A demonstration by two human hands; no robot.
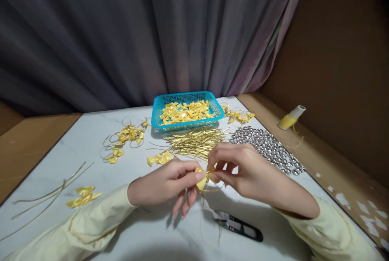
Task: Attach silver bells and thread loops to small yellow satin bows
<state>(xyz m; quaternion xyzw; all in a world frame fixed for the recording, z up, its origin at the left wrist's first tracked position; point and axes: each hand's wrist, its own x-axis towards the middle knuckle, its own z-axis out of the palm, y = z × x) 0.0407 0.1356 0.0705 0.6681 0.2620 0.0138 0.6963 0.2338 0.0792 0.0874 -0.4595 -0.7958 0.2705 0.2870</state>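
Note:
My left hand (170, 184) and my right hand (243, 172) meet above the white table (91, 163), both pinching one small yellow ribbon bow (204, 178). A thin gold wire (202, 212) hangs down from the bow between my hands. Just behind my fingers lies a heap of gold wire ties (196, 141). Black thread snips (240, 226) lie on the table below my right wrist.
A blue basket (158, 109) of yellow bows stands at the back. Silver beads (267, 147) spread on the right. Loose bows (130, 134) and ribbon strips (45, 196) lie on the left. A yellow thread spool (291, 118) rests on the wooden ledge.

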